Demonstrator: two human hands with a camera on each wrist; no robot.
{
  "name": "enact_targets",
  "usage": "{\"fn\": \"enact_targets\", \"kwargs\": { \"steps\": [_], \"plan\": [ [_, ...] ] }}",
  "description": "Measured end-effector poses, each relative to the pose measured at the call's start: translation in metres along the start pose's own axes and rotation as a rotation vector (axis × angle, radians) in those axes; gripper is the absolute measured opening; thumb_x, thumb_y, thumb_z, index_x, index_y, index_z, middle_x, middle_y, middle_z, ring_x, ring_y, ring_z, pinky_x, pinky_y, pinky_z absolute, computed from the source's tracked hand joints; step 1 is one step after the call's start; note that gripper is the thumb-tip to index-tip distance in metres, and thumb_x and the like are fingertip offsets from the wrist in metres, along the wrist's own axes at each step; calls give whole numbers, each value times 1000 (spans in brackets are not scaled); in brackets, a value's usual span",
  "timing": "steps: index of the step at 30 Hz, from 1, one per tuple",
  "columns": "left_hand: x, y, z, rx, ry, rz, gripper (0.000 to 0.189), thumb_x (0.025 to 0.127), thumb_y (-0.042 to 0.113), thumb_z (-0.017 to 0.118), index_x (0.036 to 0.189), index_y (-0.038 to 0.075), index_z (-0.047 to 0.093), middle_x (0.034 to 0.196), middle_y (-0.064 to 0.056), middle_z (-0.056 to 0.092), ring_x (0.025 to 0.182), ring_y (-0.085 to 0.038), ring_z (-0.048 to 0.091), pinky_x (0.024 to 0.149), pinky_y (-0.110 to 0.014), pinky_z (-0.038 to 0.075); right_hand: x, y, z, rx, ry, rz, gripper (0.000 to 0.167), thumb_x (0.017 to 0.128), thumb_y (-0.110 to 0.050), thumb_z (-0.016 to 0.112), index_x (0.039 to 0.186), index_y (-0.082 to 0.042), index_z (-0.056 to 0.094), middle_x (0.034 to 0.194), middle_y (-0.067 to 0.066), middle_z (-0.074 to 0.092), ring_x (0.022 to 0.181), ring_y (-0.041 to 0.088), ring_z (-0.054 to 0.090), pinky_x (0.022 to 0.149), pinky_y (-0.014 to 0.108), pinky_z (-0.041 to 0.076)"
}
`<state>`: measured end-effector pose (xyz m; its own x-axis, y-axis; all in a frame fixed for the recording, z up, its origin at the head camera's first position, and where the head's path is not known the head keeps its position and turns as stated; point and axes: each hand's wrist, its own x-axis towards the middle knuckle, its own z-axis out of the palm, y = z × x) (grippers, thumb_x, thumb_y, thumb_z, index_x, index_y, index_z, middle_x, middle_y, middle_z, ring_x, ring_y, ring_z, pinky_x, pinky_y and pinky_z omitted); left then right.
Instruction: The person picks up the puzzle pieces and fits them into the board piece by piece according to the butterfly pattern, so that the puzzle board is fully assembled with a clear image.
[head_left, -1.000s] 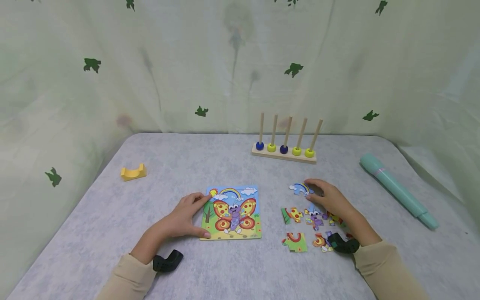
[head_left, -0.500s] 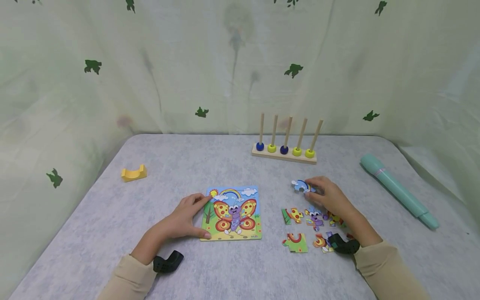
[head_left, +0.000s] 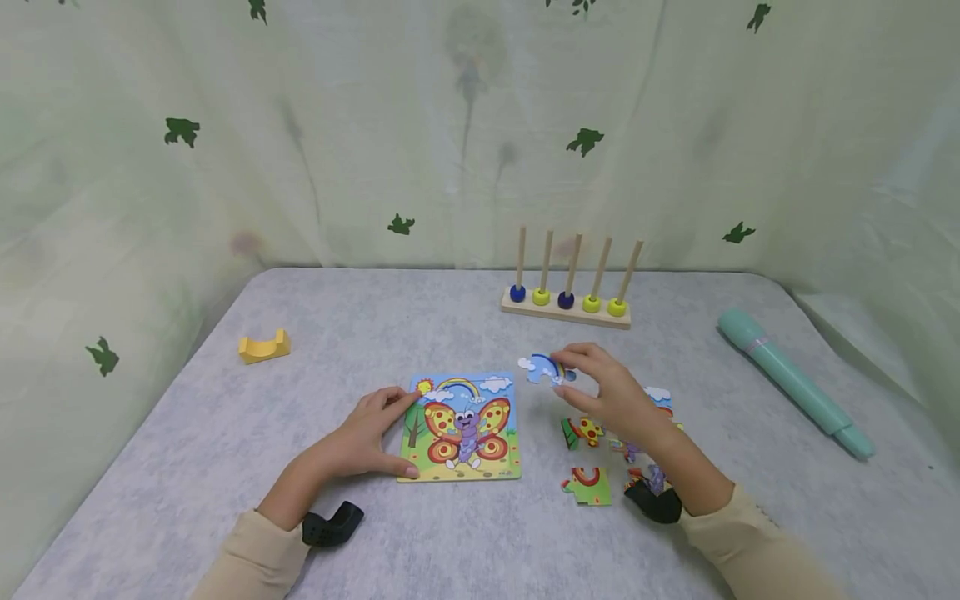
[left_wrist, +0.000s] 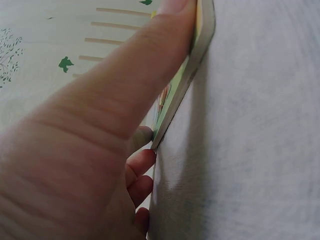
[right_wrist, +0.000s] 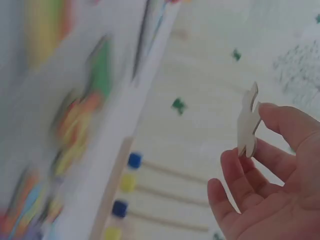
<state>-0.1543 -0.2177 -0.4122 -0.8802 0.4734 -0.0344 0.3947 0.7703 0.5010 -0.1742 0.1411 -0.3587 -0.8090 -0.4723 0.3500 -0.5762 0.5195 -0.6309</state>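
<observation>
My right hand pinches a rainbow puzzle piece between thumb and fingers, raised over the table to the right of the butterfly puzzle board. Tilted in the right wrist view, the piece shows its plain pale back. My left hand rests at the board's left side, with the thumb on the lower left corner and the index finger near the printed sun. In the left wrist view the straight thumb lies over the board's edge, the other fingertips low beside it.
Several loose puzzle pieces lie right of the board, among them a green corner piece and a tree piece; my right forearm partly covers others. A peg stand with beads is behind, a yellow block at left, a teal tube at right.
My right hand has lifted the rainbow piece off its spot above the loose pieces and carried it left toward the board. A cloud piece now shows behind the wrist. My left hand stays put.
</observation>
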Motion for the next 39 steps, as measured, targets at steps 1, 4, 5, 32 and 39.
{"fn": "enact_targets", "kwargs": {
  "steps": [1,4,5,32,39],
  "plan": [
    [0,0,0,0,0,1,110,58,68,67,142,11,28,134,-13,29,123,-32,21,96,-53,25,2,-6,4,-1,-5,-27,40,85,-14,64,122,-4,54,119,7,49,106,21,49,84,40,45],
    [0,-1,1,5,-3,-1,110,58,69,67,142,12,27,135,-13,28,123,-32,22,96,-53,25,11,-23,16,9,-27,-78,40,85,-16,63,122,-5,55,119,5,50,108,19,49,85,36,45],
    [0,-1,1,7,-5,-3,110,58,69,66,142,12,27,135,-12,28,123,-31,22,96,-53,25,14,-27,21,19,-41,-85,40,85,-15,63,122,-5,55,119,5,50,108,19,48,86,35,44],
    [11,12,16,208,176,54,74,84,52,53,138,6,33,134,-11,36,125,-29,26,100,-48,23,61,-2,101,-78,-313,83,36,86,-21,62,120,-8,58,119,5,52,111,18,47,92,34,39],
    [11,16,15,246,137,88,64,87,49,51,139,16,36,136,-9,35,124,-31,28,98,-52,23,62,-1,102,-112,-305,37,36,86,-21,62,120,-8,58,119,6,52,110,20,47,92,36,39]
  ]
}}
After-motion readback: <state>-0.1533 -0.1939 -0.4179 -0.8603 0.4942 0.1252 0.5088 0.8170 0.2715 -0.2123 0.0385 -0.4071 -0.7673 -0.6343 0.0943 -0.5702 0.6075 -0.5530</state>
